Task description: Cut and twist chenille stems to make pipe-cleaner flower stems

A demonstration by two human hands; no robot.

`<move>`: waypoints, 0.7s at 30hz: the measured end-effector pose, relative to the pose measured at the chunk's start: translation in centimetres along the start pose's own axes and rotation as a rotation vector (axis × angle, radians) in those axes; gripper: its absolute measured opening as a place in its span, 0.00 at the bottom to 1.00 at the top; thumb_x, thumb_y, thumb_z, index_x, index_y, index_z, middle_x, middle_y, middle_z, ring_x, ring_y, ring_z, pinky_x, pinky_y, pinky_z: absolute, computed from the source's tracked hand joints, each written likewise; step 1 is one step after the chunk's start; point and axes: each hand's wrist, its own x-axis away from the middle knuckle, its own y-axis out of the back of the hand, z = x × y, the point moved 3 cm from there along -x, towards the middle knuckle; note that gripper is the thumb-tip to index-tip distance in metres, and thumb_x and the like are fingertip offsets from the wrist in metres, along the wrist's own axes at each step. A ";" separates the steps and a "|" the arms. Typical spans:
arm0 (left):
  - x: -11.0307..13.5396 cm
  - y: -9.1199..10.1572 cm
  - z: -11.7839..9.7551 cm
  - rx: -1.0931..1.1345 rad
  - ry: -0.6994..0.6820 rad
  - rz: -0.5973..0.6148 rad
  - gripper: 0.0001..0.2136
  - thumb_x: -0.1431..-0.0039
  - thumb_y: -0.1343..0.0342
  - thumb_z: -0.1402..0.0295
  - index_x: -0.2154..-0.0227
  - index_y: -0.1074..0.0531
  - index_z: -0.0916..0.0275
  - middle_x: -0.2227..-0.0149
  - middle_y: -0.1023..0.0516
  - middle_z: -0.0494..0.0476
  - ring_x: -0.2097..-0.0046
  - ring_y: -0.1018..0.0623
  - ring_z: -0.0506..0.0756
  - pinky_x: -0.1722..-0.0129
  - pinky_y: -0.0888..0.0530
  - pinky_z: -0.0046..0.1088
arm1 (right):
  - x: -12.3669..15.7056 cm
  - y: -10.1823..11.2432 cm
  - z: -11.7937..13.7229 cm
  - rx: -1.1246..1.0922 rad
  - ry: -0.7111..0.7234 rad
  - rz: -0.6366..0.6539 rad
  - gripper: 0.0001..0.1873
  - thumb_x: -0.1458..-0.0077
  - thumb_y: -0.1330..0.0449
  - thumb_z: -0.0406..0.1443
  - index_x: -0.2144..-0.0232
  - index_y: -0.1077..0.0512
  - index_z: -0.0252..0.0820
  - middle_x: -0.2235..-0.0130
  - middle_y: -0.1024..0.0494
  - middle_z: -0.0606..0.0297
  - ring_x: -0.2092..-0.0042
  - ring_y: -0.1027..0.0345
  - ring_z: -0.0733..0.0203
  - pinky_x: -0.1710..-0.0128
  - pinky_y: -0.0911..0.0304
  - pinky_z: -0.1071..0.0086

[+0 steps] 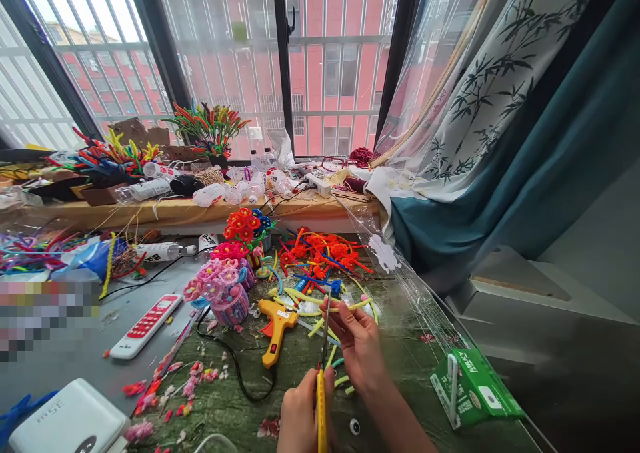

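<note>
My left hand [300, 413] sits at the bottom edge, closed around the yellow handle of a pair of scissors [323, 373] whose blades point up and away. Just beyond it, my right hand [357, 346] pinches a yellow-green pipe cleaner [345, 305] that runs sideways across the blade tips. More cut yellow-green pieces [341, 380] lie on the green mat under both hands. An orange glue gun [275, 330] lies just left of the scissors, its black cord looping toward me.
Pink pipe-cleaner flower baskets [225, 290] and red flowers [245, 225] stand behind the glue gun. A red-and-white remote [145, 325] and a white device [65, 420] lie left. A green box [470, 386], clear cellophane [400, 273] and a googly eye [355, 426] lie right.
</note>
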 end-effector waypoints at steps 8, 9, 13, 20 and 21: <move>0.1 1.4 -0.9 0.328 0.189 0.071 0.27 0.50 0.56 0.36 0.80 0.39 0.58 0.92 0.35 0.47 0.92 0.39 0.48 0.91 0.51 0.21 | -1.8 2.0 1.5 0.458 0.123 -0.090 0.20 0.58 0.33 0.50 0.82 0.28 0.40 0.79 0.25 0.68 0.75 0.32 0.63 0.72 0.36 0.71; 0.1 1.8 -1.0 0.369 0.215 0.066 0.27 0.50 0.55 0.36 0.80 0.39 0.59 0.92 0.34 0.48 0.92 0.40 0.47 0.91 0.52 0.20 | -2.1 2.2 1.5 0.601 0.126 -0.036 0.21 0.55 0.35 0.50 0.84 0.29 0.40 0.81 0.27 0.69 0.78 0.35 0.64 0.75 0.40 0.71; 0.1 3.9 -1.4 0.468 0.255 -0.028 0.26 0.51 0.51 0.39 0.78 0.37 0.61 0.90 0.32 0.47 0.92 0.40 0.44 0.90 0.51 0.16 | -2.4 2.9 1.2 1.222 0.260 0.097 0.20 0.51 0.38 0.44 0.88 0.32 0.42 0.85 0.31 0.68 0.80 0.40 0.64 0.77 0.52 0.70; 0.0 6.9 -0.9 0.473 0.230 -0.151 0.23 0.46 0.51 0.44 0.78 0.36 0.61 0.91 0.32 0.47 0.92 0.40 0.43 0.89 0.47 0.16 | -0.9 1.8 0.4 1.793 0.576 0.077 0.06 0.44 0.41 0.35 0.73 0.29 0.43 0.70 0.24 0.62 0.66 0.31 0.56 0.70 0.47 0.69; 0.0 7.1 -0.7 0.469 0.226 -0.148 0.22 0.46 0.51 0.45 0.78 0.36 0.61 0.91 0.32 0.47 0.92 0.40 0.44 0.89 0.48 0.16 | -0.6 1.3 -0.2 1.814 0.561 0.148 0.05 0.43 0.42 0.35 0.71 0.29 0.42 0.69 0.24 0.62 0.65 0.31 0.55 0.69 0.45 0.68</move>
